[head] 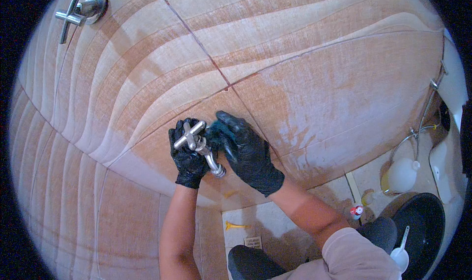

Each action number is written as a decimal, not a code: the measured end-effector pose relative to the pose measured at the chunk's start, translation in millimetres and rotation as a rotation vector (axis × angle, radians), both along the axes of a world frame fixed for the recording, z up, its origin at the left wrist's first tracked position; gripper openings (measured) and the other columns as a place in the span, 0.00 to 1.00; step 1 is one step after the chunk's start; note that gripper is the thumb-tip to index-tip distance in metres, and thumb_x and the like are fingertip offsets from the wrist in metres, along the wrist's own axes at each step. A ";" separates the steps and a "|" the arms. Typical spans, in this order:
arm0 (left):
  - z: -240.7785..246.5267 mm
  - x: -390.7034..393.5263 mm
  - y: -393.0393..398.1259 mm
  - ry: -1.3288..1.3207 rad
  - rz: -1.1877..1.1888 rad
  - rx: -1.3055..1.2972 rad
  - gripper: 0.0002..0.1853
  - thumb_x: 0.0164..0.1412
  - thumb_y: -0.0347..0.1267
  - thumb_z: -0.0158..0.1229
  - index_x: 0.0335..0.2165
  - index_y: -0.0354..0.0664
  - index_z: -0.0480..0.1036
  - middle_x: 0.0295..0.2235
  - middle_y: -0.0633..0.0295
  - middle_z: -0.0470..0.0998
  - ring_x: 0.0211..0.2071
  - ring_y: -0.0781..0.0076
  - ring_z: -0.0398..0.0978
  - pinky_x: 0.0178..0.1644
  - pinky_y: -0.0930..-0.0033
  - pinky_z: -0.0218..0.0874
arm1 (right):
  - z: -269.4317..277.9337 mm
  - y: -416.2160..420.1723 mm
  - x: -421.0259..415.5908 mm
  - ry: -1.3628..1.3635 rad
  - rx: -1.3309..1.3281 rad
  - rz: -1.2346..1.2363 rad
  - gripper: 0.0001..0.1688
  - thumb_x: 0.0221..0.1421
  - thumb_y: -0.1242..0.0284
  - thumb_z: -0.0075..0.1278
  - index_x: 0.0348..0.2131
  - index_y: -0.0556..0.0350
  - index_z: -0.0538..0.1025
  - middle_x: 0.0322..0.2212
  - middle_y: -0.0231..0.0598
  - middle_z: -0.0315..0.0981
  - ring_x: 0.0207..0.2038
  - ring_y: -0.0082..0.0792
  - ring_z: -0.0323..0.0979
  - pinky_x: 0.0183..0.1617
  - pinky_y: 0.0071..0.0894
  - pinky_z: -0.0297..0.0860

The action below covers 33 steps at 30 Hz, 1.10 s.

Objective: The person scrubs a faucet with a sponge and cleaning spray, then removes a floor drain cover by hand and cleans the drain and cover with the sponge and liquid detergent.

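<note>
A chrome wall faucet with a cross-shaped handle sticks out from the tiled wall, its spout bent downward. My left hand, in a black glove, cups the faucet from the left, with its fingers curled behind the handle and partly hidden by it. In my right hand, also gloved in black, is a dark green scouring pad. The pad sits just right of the faucet's body, close to the wall; whether it touches the metal is hidden by the fingers.
Another cross-handled valve juts from the wall at upper left. Wet streaks mark the wall tiles. Below are a yellow plastic piece, a floor drain, a white jug, a red-capped bottle, and a black basin with a white dipper.
</note>
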<state>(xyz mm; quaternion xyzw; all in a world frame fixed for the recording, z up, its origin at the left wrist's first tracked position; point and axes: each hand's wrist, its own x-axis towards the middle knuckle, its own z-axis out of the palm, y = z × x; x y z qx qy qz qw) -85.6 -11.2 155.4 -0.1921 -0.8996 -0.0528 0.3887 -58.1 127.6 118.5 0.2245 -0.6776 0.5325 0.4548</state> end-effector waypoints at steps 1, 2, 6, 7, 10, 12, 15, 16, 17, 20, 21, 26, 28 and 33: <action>5.5 6.4 7.2 -0.050 -0.019 0.025 0.14 0.48 0.39 0.49 0.33 0.44 0.65 0.33 0.63 0.69 0.38 0.68 0.64 0.46 0.67 0.51 | 7.2 2.1 0.5 -0.023 -0.001 0.010 0.22 0.45 0.79 0.44 0.44 0.56 0.64 0.39 0.44 0.65 0.39 0.40 0.66 0.42 0.31 0.64; 7.7 8.6 12.0 -0.099 -0.039 0.049 0.14 0.49 0.39 0.47 0.33 0.43 0.65 0.33 0.63 0.69 0.38 0.67 0.64 0.46 0.67 0.51 | 14.8 4.9 2.8 -0.047 -0.002 0.019 0.21 0.45 0.79 0.44 0.43 0.56 0.64 0.38 0.44 0.66 0.39 0.40 0.66 0.42 0.31 0.64; -2.6 -7.0 -10.7 -0.099 0.015 -0.030 0.20 0.46 0.46 0.46 0.36 0.47 0.65 0.35 0.64 0.68 0.41 0.66 0.62 0.48 0.63 0.48 | 4.1 2.9 6.3 -0.066 0.050 -0.052 0.18 0.50 0.74 0.38 0.43 0.51 0.65 0.31 0.40 0.69 0.34 0.38 0.68 0.35 0.33 0.66; 1.4 -5.6 -3.7 -0.097 0.072 -0.098 0.22 0.45 0.48 0.47 0.36 0.47 0.66 0.36 0.64 0.68 0.42 0.65 0.61 0.49 0.62 0.47 | 0.9 3.6 4.1 -0.044 0.037 -0.065 0.18 0.50 0.74 0.38 0.43 0.51 0.65 0.31 0.40 0.69 0.34 0.38 0.68 0.35 0.33 0.67; 0.8 2.0 -1.6 -0.055 0.208 -0.243 0.24 0.39 0.50 0.49 0.34 0.48 0.67 0.35 0.63 0.67 0.42 0.65 0.60 0.47 0.58 0.46 | 9.7 0.7 3.0 -0.035 0.003 -0.039 0.18 0.49 0.74 0.39 0.43 0.51 0.65 0.33 0.42 0.68 0.35 0.38 0.68 0.36 0.33 0.67; -3.1 -1.8 -8.2 0.071 0.192 -0.225 0.23 0.39 0.49 0.50 0.34 0.49 0.67 0.35 0.62 0.67 0.41 0.64 0.61 0.47 0.59 0.46 | 20.3 0.8 5.1 -0.113 0.001 0.054 0.21 0.47 0.76 0.43 0.44 0.54 0.64 0.36 0.44 0.67 0.37 0.39 0.68 0.38 0.33 0.66; 3.1 0.5 1.2 0.051 0.202 -0.244 0.24 0.34 0.49 0.52 0.32 0.49 0.67 0.32 0.62 0.67 0.38 0.63 0.61 0.44 0.59 0.49 | 13.7 8.0 1.9 -0.084 0.077 0.078 0.20 0.47 0.76 0.43 0.43 0.54 0.65 0.36 0.43 0.67 0.36 0.38 0.68 0.39 0.32 0.66; 6.5 1.2 8.6 0.037 0.276 -0.331 0.24 0.32 0.49 0.53 0.31 0.49 0.67 0.31 0.62 0.67 0.37 0.63 0.62 0.42 0.59 0.49 | 4.8 8.8 -0.6 -0.067 0.088 0.042 0.19 0.48 0.75 0.41 0.43 0.53 0.65 0.35 0.42 0.68 0.36 0.38 0.68 0.38 0.32 0.66; 7.6 1.2 13.1 0.023 0.350 -0.417 0.24 0.31 0.49 0.54 0.30 0.48 0.67 0.30 0.61 0.67 0.36 0.63 0.62 0.41 0.59 0.50 | -9.9 7.7 -4.0 -0.049 0.100 0.004 0.18 0.49 0.75 0.38 0.43 0.51 0.66 0.34 0.41 0.68 0.35 0.37 0.69 0.37 0.32 0.66; -4.7 -9.3 -16.3 0.108 0.104 -0.174 0.22 0.25 0.47 0.56 0.23 0.50 0.66 0.24 0.63 0.66 0.30 0.64 0.63 0.35 0.64 0.51 | -19.6 7.0 10.2 -0.091 0.103 -0.018 0.18 0.50 0.74 0.35 0.43 0.51 0.66 0.34 0.40 0.69 0.37 0.37 0.68 0.39 0.33 0.65; 2.4 -2.3 2.8 0.134 0.182 -0.228 0.21 0.24 0.47 0.57 0.22 0.50 0.65 0.24 0.64 0.65 0.29 0.64 0.63 0.34 0.65 0.51 | -17.7 15.2 11.5 -0.121 0.111 -0.038 0.18 0.50 0.75 0.34 0.43 0.52 0.66 0.34 0.41 0.68 0.38 0.37 0.67 0.40 0.33 0.64; 0.5 -3.0 4.8 0.188 0.157 -0.262 0.22 0.27 0.47 0.56 0.25 0.49 0.65 0.25 0.62 0.66 0.31 0.66 0.63 0.36 0.66 0.51 | -0.2 23.0 7.4 -0.059 0.028 -0.003 0.18 0.49 0.75 0.39 0.43 0.55 0.65 0.38 0.42 0.66 0.41 0.43 0.63 0.45 0.36 0.60; -12.0 -16.6 -17.1 0.072 -0.119 0.060 0.20 0.34 0.46 0.53 0.28 0.48 0.65 0.27 0.62 0.67 0.33 0.66 0.63 0.38 0.65 0.51 | 0.3 9.5 9.0 -0.064 0.008 0.111 0.19 0.49 0.74 0.41 0.43 0.56 0.65 0.40 0.43 0.65 0.42 0.45 0.62 0.47 0.37 0.59; -21.2 -18.7 -15.2 -0.422 -0.888 1.275 0.13 0.52 0.39 0.39 0.33 0.46 0.64 0.32 0.63 0.67 0.38 0.69 0.61 0.46 0.66 0.48 | -13.1 -4.7 14.0 0.011 -0.116 0.236 0.20 0.50 0.72 0.40 0.45 0.57 0.63 0.44 0.46 0.61 0.47 0.44 0.59 0.51 0.36 0.55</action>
